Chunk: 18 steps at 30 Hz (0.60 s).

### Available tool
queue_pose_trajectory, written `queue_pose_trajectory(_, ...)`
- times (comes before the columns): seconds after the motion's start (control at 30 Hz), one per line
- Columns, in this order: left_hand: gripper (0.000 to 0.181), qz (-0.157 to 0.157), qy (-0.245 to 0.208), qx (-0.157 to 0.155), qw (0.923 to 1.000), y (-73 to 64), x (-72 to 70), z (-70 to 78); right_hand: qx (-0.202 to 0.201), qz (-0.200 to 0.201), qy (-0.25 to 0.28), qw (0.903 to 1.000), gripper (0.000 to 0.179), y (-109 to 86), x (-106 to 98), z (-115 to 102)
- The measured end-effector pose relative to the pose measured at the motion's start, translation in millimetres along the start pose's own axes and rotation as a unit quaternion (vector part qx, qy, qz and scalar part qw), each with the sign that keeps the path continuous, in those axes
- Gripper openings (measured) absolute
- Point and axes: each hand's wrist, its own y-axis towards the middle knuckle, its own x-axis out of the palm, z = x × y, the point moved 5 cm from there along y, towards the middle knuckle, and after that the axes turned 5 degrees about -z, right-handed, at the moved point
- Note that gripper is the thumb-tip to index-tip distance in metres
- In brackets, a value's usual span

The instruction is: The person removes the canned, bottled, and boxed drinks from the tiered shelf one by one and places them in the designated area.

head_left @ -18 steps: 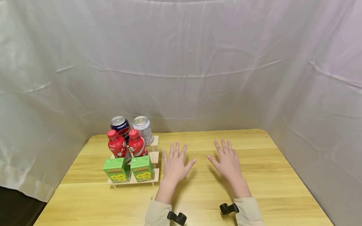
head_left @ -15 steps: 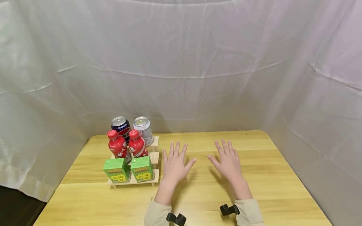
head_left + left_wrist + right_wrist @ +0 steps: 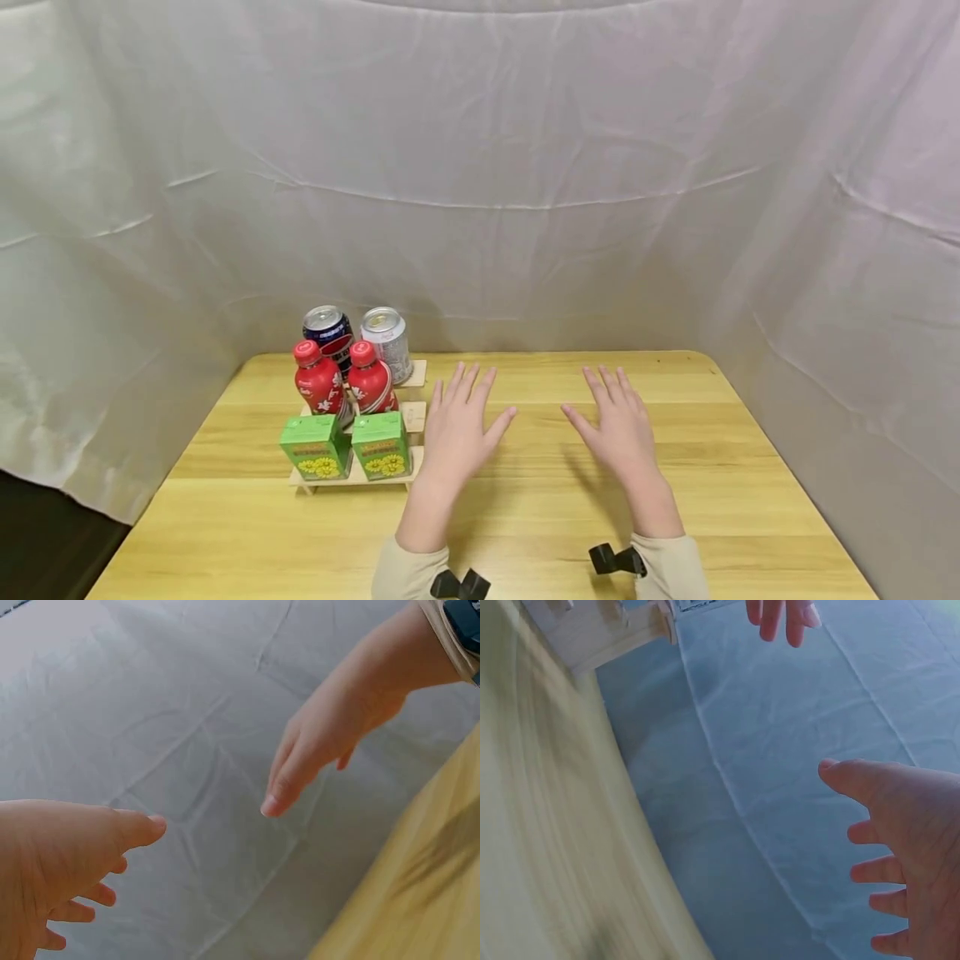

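My left hand [image 3: 456, 435] hovers over the table with its fingers spread and holds nothing. It is nearest to the right end of a stepped wooden rack [image 3: 414, 417]. My right hand [image 3: 619, 432] is held the same way farther right, palm down, fingers apart. On the rack's front step sit two green drink cartons, the left carton [image 3: 317, 450] and the right carton [image 3: 382, 448]. Behind them stand two red bottles, the left bottle [image 3: 321, 382] and the right bottle [image 3: 372, 383]. At the back are a dark blue can [image 3: 330, 333] and a silver-white can [image 3: 387, 342].
The wooden table [image 3: 540, 517] carries the rack on its left side. Grey-white cloth [image 3: 495, 167] hangs around its back and sides. A small black device is strapped at each wrist, the left device [image 3: 461, 585] and the right device [image 3: 617, 559].
The hands have drawn slightly apart, the right one shifting right, both still free of any object. The whole head view has shifted slightly; the drinks stay in place on the rack.
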Motion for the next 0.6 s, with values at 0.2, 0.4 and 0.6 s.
queue_pose_trajectory(0.2,0.054,0.055,0.021,0.033,0.9977,-4.2,-24.5,4.9,-0.008,0.008,0.0,0.9999,0.073,2.4,-9.7,-8.3)
queue_pose_trajectory(0.4,0.047,0.131,0.044,0.082,0.9871,-17.2,-43.4,-0.3,-0.049,0.039,-0.007,0.998,0.073,6.6,-19.4,-21.0)
queue_pose_trajectory(0.6,0.041,0.192,0.065,0.128,0.9709,-29.0,-62.2,-15.8,-0.119,0.095,-0.027,0.9879,0.072,14.6,-29.5,-35.0)
